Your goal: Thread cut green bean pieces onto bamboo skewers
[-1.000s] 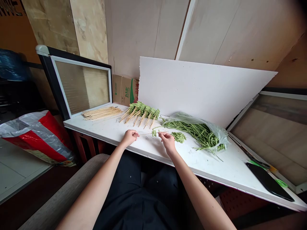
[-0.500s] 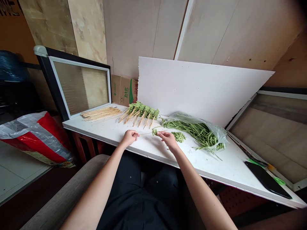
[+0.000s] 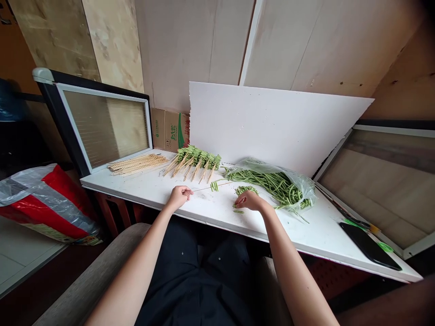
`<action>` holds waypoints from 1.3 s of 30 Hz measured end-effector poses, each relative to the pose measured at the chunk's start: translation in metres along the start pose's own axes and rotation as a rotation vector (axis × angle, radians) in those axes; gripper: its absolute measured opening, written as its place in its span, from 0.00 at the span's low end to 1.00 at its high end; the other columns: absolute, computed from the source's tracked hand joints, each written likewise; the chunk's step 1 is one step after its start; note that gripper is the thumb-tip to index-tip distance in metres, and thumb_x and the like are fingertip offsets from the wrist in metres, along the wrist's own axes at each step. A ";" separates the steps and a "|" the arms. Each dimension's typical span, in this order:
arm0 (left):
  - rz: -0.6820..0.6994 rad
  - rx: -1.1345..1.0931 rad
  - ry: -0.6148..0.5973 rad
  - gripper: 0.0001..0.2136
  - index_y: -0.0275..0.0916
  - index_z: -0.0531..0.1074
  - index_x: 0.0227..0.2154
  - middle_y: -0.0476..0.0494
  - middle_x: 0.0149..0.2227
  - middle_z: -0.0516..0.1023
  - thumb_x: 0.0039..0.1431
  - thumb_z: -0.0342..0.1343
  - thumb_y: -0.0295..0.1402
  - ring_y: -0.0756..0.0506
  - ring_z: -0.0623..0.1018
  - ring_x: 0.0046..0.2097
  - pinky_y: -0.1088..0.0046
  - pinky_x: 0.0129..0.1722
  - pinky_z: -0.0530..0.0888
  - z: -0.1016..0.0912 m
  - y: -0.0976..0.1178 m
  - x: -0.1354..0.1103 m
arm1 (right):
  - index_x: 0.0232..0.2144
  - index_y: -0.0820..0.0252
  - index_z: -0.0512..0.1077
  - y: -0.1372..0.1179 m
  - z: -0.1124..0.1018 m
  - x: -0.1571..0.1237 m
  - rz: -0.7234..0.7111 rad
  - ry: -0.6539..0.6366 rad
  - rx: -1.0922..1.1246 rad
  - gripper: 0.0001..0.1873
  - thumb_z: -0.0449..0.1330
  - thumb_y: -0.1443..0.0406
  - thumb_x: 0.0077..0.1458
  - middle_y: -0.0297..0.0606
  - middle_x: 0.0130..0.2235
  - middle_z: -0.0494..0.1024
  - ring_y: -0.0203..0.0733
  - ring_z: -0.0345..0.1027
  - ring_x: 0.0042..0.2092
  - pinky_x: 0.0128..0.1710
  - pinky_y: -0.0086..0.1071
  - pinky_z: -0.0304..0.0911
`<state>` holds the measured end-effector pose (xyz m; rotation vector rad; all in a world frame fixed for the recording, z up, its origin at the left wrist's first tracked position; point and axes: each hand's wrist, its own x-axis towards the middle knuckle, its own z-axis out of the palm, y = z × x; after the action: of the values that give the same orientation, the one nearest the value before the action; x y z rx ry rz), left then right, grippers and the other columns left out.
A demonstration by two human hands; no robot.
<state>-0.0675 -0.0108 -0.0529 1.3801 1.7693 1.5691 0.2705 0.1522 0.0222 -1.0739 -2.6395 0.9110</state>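
My left hand (image 3: 180, 198) is closed around one end of a thin bamboo skewer (image 3: 199, 188) above the table's front part. A few short cut pieces of long bean (image 3: 214, 186) are threaded side by side on that skewer, whose far end points right. My right hand (image 3: 247, 200) reaches down at the small pile of cut bean pieces (image 3: 245, 189), fingers pinched together, with a bit of green at the fingertips. Just below them a loose bean piece (image 3: 239, 211) lies on the table. Behind lie filled bean skewers (image 3: 200, 158), stacked in a row.
Bare skewers (image 3: 137, 164) lie at the table's left. Long beans (image 3: 272, 181) spill from a clear plastic bag (image 3: 301, 185) on the right. A black phone (image 3: 369, 245) rests near the right end, beside scissors (image 3: 356, 220). A white board (image 3: 272, 127) leans at the back.
My right hand has left the threaded bean pieces and moved right and down to the cut pile. The left hand still holds the skewer. The view has shifted slightly.
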 end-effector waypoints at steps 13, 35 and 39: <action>0.008 0.027 0.003 0.13 0.36 0.79 0.28 0.44 0.21 0.77 0.55 0.59 0.42 0.46 0.72 0.25 0.71 0.28 0.66 0.001 0.001 -0.001 | 0.29 0.55 0.84 0.001 0.006 0.006 -0.240 0.365 0.261 0.08 0.74 0.60 0.43 0.40 0.30 0.85 0.46 0.75 0.32 0.34 0.36 0.66; 0.017 0.036 -0.020 0.13 0.36 0.79 0.29 0.45 0.21 0.76 0.56 0.57 0.41 0.47 0.70 0.24 0.72 0.27 0.63 0.002 -0.005 0.000 | 0.40 0.58 0.79 -0.006 0.025 0.015 -0.147 0.307 0.876 0.28 0.74 0.44 0.46 0.45 0.43 0.84 0.44 0.77 0.41 0.40 0.36 0.68; 0.016 0.030 -0.018 0.13 0.36 0.79 0.29 0.45 0.21 0.76 0.56 0.57 0.41 0.47 0.70 0.24 0.72 0.27 0.63 0.002 -0.005 0.000 | 0.39 0.59 0.80 -0.004 0.027 0.017 -0.144 0.328 0.926 0.27 0.77 0.48 0.43 0.45 0.43 0.84 0.43 0.75 0.40 0.39 0.35 0.68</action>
<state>-0.0679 -0.0093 -0.0585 1.4205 1.7823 1.5398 0.2463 0.1489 0.0012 -0.6839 -1.6603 1.5194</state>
